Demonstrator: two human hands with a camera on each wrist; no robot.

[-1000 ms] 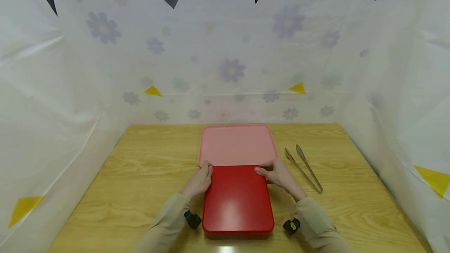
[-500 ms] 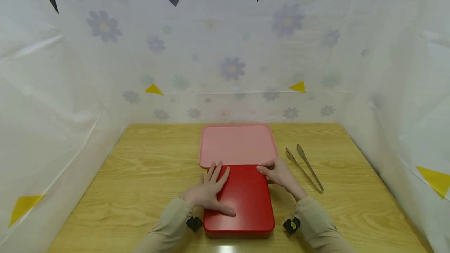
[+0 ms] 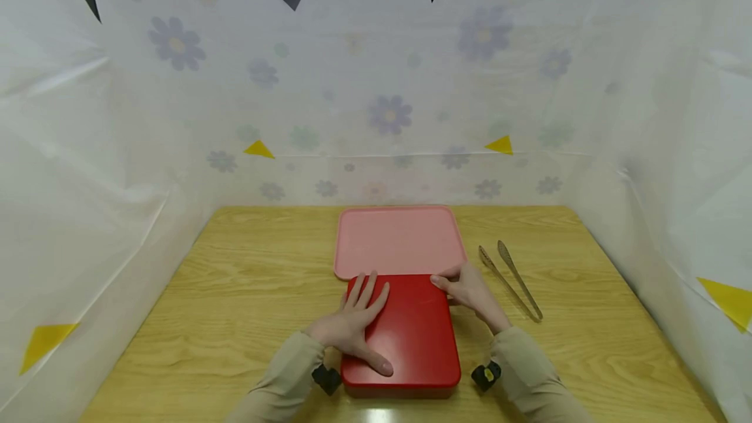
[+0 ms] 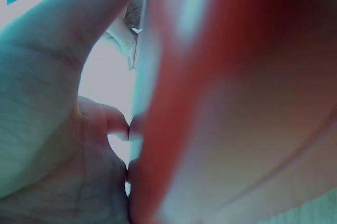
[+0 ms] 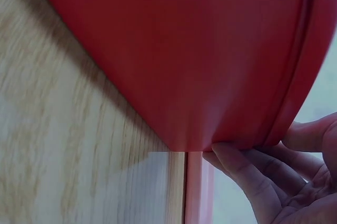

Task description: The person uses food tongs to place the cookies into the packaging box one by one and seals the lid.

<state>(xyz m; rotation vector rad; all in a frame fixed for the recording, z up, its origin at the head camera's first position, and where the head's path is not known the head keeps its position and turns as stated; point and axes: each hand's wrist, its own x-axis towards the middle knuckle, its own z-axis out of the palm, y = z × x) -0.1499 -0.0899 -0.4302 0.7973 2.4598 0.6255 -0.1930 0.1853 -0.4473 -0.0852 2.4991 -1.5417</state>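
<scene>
A red rectangular box (image 3: 417,338) with a fitted lid (image 5: 310,50) lies on the table, long side pointing away from me. My left hand (image 3: 351,328) is spread over the left part of the lid, fingers straight and thumb toward the near edge. At the far right corner my right hand (image 3: 468,289) grips the box. Its thumb is at the lid's rim, and its fingers (image 5: 253,182) lie against the box's side in the right wrist view. The box's contents are hidden under the lid.
Right behind the box lies a pink tray (image 3: 399,240). Metal tongs (image 3: 511,279) rest spread apart on the wooden table (image 3: 247,279) to the right. White sheeting (image 3: 376,70) with flower prints surrounds the table's back and sides.
My left hand has left its grip at the far left corner and now lies flat on top of the lid. The right hand keeps hold of the far right corner.
</scene>
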